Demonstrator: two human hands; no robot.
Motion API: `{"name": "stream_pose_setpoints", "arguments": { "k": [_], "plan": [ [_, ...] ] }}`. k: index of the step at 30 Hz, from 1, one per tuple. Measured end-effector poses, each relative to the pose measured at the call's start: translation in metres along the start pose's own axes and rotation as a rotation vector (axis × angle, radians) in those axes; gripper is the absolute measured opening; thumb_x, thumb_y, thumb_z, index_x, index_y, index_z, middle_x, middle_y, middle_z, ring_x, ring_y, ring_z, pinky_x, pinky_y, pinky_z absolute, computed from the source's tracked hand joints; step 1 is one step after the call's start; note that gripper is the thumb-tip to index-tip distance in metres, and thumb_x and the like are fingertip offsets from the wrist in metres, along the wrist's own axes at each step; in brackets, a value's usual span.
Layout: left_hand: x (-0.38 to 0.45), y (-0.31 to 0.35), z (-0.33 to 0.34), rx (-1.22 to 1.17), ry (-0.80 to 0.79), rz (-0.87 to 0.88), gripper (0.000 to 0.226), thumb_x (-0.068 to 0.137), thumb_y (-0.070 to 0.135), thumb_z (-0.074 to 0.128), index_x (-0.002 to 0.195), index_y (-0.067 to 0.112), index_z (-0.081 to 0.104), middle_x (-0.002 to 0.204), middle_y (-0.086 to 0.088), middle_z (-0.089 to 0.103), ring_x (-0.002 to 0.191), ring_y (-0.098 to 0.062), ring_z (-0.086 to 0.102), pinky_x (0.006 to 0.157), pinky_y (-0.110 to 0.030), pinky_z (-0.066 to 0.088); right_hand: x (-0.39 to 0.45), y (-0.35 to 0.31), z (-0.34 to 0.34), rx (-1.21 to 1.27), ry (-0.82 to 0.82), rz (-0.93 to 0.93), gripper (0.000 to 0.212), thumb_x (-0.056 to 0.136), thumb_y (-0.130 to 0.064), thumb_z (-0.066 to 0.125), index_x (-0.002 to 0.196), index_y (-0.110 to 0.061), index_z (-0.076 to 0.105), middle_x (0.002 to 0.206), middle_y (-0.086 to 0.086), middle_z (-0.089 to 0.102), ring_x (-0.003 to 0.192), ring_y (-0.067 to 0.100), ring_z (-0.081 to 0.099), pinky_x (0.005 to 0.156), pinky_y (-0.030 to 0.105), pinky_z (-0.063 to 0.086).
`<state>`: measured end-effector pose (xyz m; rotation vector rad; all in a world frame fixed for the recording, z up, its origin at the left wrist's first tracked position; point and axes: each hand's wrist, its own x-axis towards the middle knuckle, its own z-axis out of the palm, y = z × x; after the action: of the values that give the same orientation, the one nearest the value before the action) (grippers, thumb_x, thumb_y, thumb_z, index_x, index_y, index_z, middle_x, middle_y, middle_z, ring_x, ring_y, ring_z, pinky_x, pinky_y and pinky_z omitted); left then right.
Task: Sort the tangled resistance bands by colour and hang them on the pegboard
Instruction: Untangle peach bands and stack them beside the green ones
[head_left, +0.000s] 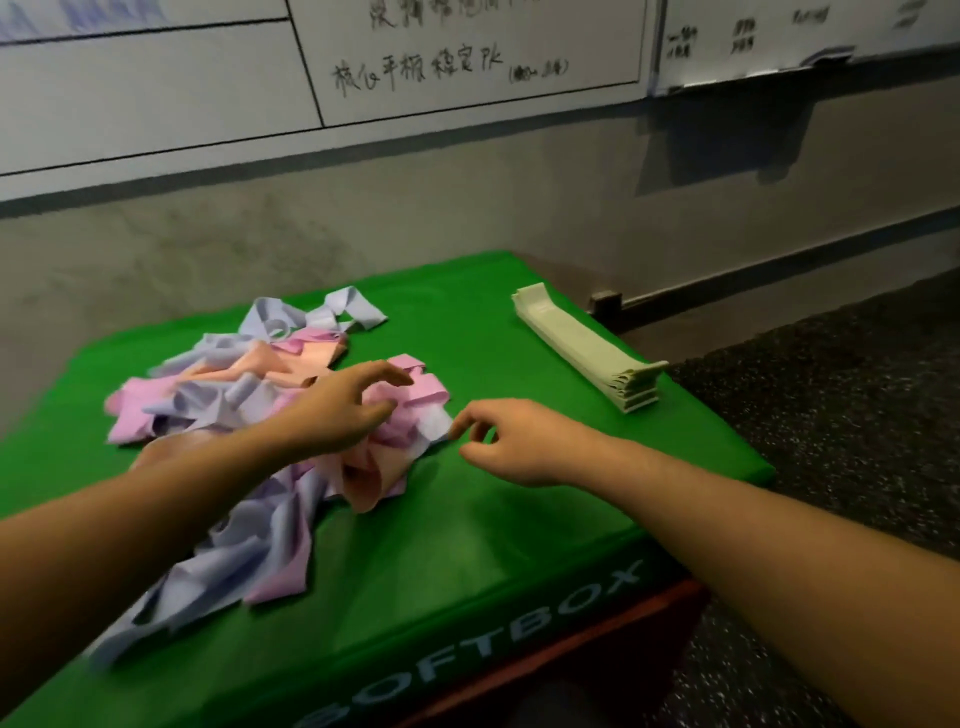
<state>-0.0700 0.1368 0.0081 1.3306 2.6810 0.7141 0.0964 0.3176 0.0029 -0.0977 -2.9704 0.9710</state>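
Sorting has barely begun, judging by how things lie. At the left of the green padded box that serves as the desk, lavender, pink and peach resistance bands lie knotted together in one tangled heap, with a long lavender tail trailing toward the near left corner. No separate pile exists for any of those three colours.

Over the middle of the heap the left hand hovers or rests, its grip loose, fingers spread and slightly curved, holding nothing that I can make out. Just right of the heap, the right hand has thumb and forefinger drawn close together at a pale band end on the heap's edge; whether that grip has actually caught the end, I cannot tell.

Farther right, well apart from the tangle, a neat stack of pale green bands lies flat near the desk's right edge, so one colour looks already separated.

No pegboard shows in view, only a whiteboard on the wall behind, so all the hanging appears left to do.
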Motion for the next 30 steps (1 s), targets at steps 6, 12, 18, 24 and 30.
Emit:
{"name": "stream_pose_setpoints", "arguments": {
  "k": [6, 12, 18, 24, 30],
  "plan": [
    [-0.071, -0.039, 0.003, -0.037, 0.263, -0.042, 0.03, 0.093, 0.029, 0.057, 0.122, 0.022, 0.062, 0.124, 0.002, 0.061, 0.108, -0.014, 0.059, 0.094, -0.034, 0.049, 0.018, -0.035, 0.058, 0.061, 0.005, -0.113, 0.035, 0.086, -0.027, 0.071, 0.12, -0.02, 0.064, 0.11, -0.001, 0.068, 0.091, 0.01, 0.06, 0.081, 0.026, 0.049],
    [-0.101, -0.062, 0.039, -0.068, 0.334, -0.087, 0.037, 0.093, 0.036, 0.06, 0.129, 0.03, 0.056, 0.118, 0.007, 0.063, 0.092, -0.007, 0.056, 0.083, -0.03, 0.048, 0.049, -0.052, 0.104, -0.072, 0.134, -0.044, 0.061, 0.074, -0.057, 0.073, 0.127, -0.033, 0.055, 0.126, 0.0, 0.053, 0.118, 0.022, 0.047, 0.1, 0.04, 0.043],
    [-0.102, -0.067, 0.049, -0.136, 0.387, -0.057, 0.046, 0.093, 0.046, 0.059, 0.135, 0.029, 0.051, 0.126, 0.01, 0.057, 0.105, -0.005, 0.052, 0.093, -0.026, 0.043, 0.051, -0.035, 0.113, -0.007, 0.229, -0.059, 0.009, 0.086, -0.028, 0.069, 0.085, -0.028, 0.06, 0.093, -0.01, 0.053, 0.09, 0.014, 0.053, 0.081, 0.03, 0.044],
    [-0.105, -0.071, 0.05, -0.104, 0.372, 0.039, 0.049, 0.089, 0.05, 0.055, 0.133, 0.03, 0.054, 0.125, 0.009, 0.06, 0.112, -0.009, 0.053, 0.1, -0.037, 0.045, 0.05, -0.041, 0.113, 0.224, 0.242, 0.091, 0.031, 0.085, -0.015, 0.066, 0.111, -0.024, 0.052, 0.1, -0.005, 0.067, 0.087, 0.014, 0.064, 0.072, 0.029, 0.049],
    [-0.107, -0.066, 0.048, -0.091, 0.346, 0.054, 0.063, 0.086, 0.057, 0.054, 0.143, 0.033, 0.041, 0.132, 0.007, 0.048, 0.116, -0.011, 0.049, 0.1, -0.033, 0.043, 0.034, -0.061, 0.103, 0.309, 0.258, -0.142, 0.011, 0.092, -0.014, 0.063, 0.092, -0.02, 0.073, 0.074, -0.023, 0.064, 0.07, -0.005, 0.056, 0.064, 0.015, 0.042]
  ]
}}
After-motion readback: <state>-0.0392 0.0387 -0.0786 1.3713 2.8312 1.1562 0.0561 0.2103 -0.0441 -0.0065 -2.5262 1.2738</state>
